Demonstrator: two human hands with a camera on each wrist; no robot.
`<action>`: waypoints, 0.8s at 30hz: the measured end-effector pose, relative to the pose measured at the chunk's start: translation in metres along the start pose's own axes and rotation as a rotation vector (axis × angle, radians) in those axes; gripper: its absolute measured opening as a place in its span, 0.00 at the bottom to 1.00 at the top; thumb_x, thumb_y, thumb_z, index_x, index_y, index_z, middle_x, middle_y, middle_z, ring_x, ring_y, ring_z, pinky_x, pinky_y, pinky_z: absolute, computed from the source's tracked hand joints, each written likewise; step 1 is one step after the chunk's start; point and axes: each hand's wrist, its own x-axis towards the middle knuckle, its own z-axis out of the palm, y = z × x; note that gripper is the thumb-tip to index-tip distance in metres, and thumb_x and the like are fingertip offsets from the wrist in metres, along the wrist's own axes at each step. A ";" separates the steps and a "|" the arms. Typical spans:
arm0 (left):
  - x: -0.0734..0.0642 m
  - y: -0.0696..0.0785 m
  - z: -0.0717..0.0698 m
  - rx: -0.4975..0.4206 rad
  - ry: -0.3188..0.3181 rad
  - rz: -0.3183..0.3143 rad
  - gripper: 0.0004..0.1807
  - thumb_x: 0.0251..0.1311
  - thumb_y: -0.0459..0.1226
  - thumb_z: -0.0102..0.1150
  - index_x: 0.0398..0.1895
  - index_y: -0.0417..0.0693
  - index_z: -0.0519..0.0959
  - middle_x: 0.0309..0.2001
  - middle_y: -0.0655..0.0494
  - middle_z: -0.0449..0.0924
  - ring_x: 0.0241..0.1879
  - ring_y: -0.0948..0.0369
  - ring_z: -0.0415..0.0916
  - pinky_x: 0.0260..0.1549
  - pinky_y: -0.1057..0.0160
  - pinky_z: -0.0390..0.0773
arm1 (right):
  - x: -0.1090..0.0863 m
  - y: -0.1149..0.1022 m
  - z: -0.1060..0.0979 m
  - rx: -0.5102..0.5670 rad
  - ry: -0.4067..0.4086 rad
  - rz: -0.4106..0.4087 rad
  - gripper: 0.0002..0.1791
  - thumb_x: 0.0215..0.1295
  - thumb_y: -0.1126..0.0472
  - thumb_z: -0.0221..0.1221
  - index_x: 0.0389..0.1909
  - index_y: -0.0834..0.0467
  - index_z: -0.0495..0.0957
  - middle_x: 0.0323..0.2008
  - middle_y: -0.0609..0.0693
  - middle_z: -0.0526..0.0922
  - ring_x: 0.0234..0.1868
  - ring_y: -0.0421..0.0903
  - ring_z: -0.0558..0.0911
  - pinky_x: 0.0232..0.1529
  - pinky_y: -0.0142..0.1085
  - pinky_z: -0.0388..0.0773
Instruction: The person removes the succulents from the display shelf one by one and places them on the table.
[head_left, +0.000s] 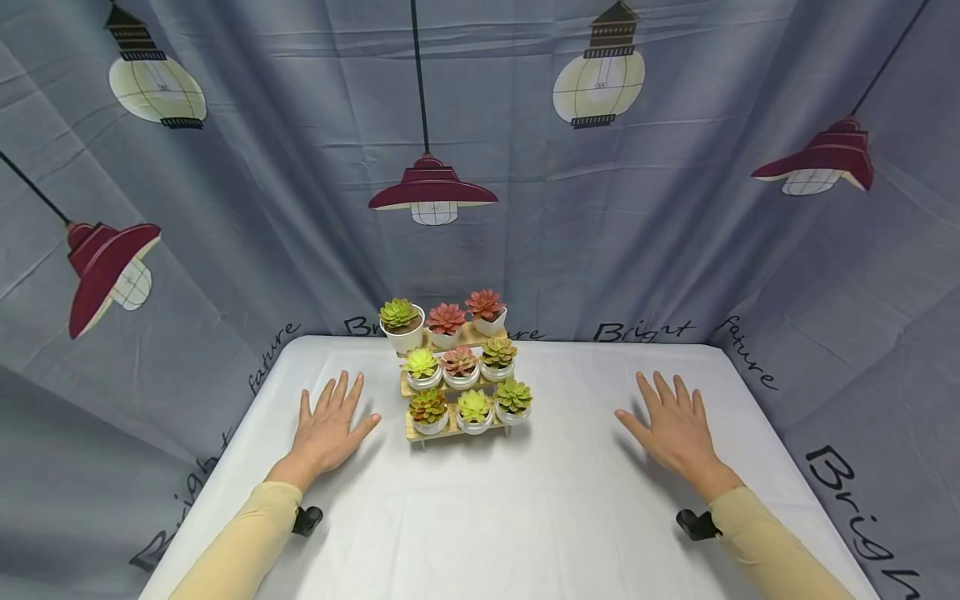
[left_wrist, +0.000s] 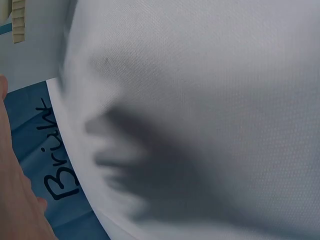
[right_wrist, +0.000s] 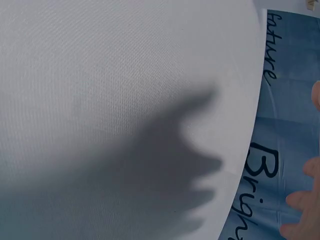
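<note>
In the head view my left hand [head_left: 324, 433] is spread palm down over the left part of the white table, fingers straight, holding nothing. My right hand [head_left: 672, 429] is spread likewise on the right side, also holding nothing. Between them, closer to the left hand, stands a three-tier wooden plant stand [head_left: 450, 428] with small potted succulents. Its top tier bears a green succulent [head_left: 400, 315] in a white pot and two red ones, a red succulent [head_left: 447, 319] and another red succulent [head_left: 486, 305]. Lower tiers hold a pinkish succulent [head_left: 461, 360] and several green ones.
The white table [head_left: 570, 517] has its far edge against a grey-blue curtain [head_left: 510, 250] printed with lamps and lettering. A black wrist camera [head_left: 307, 521] sits at the left cuff, another black wrist camera [head_left: 697, 525] at the right. Both wrist views show hand shadows on the cloth.
</note>
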 end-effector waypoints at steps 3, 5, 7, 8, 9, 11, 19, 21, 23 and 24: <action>0.000 0.000 0.000 -0.003 -0.003 0.001 0.48 0.72 0.68 0.38 0.84 0.50 0.45 0.82 0.40 0.39 0.79 0.38 0.38 0.68 0.30 0.24 | 0.001 0.000 0.000 0.001 -0.002 0.003 0.51 0.73 0.28 0.47 0.82 0.60 0.49 0.77 0.72 0.49 0.76 0.75 0.41 0.70 0.69 0.27; 0.001 0.000 0.000 -0.006 0.004 0.005 0.49 0.72 0.69 0.38 0.84 0.50 0.45 0.82 0.40 0.39 0.79 0.38 0.39 0.68 0.31 0.23 | 0.001 0.000 0.000 -0.005 0.001 0.003 0.51 0.73 0.28 0.47 0.82 0.60 0.49 0.77 0.72 0.50 0.76 0.76 0.42 0.70 0.70 0.29; 0.001 0.000 0.000 -0.004 0.005 0.006 0.49 0.72 0.69 0.37 0.84 0.50 0.45 0.82 0.40 0.39 0.79 0.38 0.39 0.68 0.31 0.23 | 0.001 0.000 0.000 -0.006 0.002 0.002 0.51 0.73 0.28 0.47 0.82 0.60 0.50 0.77 0.72 0.50 0.76 0.76 0.42 0.69 0.71 0.30; 0.002 0.000 0.000 -0.003 0.006 0.006 0.49 0.72 0.69 0.37 0.84 0.49 0.45 0.82 0.40 0.39 0.79 0.38 0.39 0.68 0.31 0.23 | 0.002 0.000 0.000 -0.007 0.003 0.002 0.51 0.73 0.28 0.47 0.82 0.60 0.50 0.77 0.72 0.50 0.76 0.76 0.42 0.69 0.71 0.31; 0.002 0.001 0.000 -0.001 0.005 0.007 0.49 0.72 0.69 0.37 0.84 0.49 0.45 0.82 0.40 0.39 0.79 0.38 0.39 0.68 0.31 0.23 | 0.002 0.000 0.000 -0.007 0.002 0.001 0.51 0.73 0.28 0.47 0.82 0.60 0.50 0.77 0.72 0.50 0.76 0.76 0.42 0.69 0.71 0.32; 0.002 0.001 -0.001 0.003 0.008 0.008 0.49 0.72 0.69 0.37 0.84 0.49 0.46 0.81 0.39 0.40 0.78 0.38 0.40 0.68 0.30 0.24 | 0.003 -0.001 -0.001 -0.004 0.002 0.001 0.51 0.73 0.28 0.47 0.82 0.60 0.50 0.77 0.72 0.50 0.76 0.76 0.42 0.69 0.71 0.32; 0.000 0.005 -0.004 -0.013 0.021 0.021 0.49 0.72 0.68 0.39 0.84 0.49 0.45 0.81 0.39 0.40 0.79 0.38 0.38 0.69 0.31 0.25 | 0.006 -0.006 0.001 0.016 -0.004 -0.004 0.51 0.73 0.28 0.47 0.82 0.60 0.50 0.77 0.72 0.50 0.76 0.76 0.41 0.70 0.69 0.28; 0.001 0.006 -0.005 -0.010 0.017 0.025 0.49 0.72 0.69 0.38 0.84 0.50 0.44 0.82 0.40 0.40 0.79 0.39 0.38 0.69 0.31 0.25 | 0.006 -0.008 0.002 0.019 -0.009 -0.004 0.51 0.73 0.28 0.47 0.82 0.60 0.49 0.77 0.72 0.49 0.76 0.75 0.41 0.70 0.69 0.27; 0.001 0.008 -0.006 -0.017 0.018 0.030 0.50 0.72 0.69 0.38 0.84 0.49 0.44 0.82 0.40 0.40 0.79 0.39 0.37 0.69 0.31 0.25 | 0.007 -0.010 0.002 0.019 -0.013 -0.005 0.51 0.73 0.27 0.46 0.82 0.59 0.49 0.77 0.71 0.49 0.76 0.75 0.41 0.70 0.69 0.28; 0.001 0.009 -0.006 -0.018 0.019 0.032 0.49 0.72 0.69 0.39 0.84 0.50 0.44 0.82 0.40 0.40 0.79 0.40 0.37 0.69 0.31 0.26 | 0.007 -0.012 0.002 0.021 -0.014 -0.006 0.51 0.72 0.27 0.46 0.82 0.59 0.50 0.78 0.71 0.49 0.77 0.75 0.41 0.70 0.69 0.28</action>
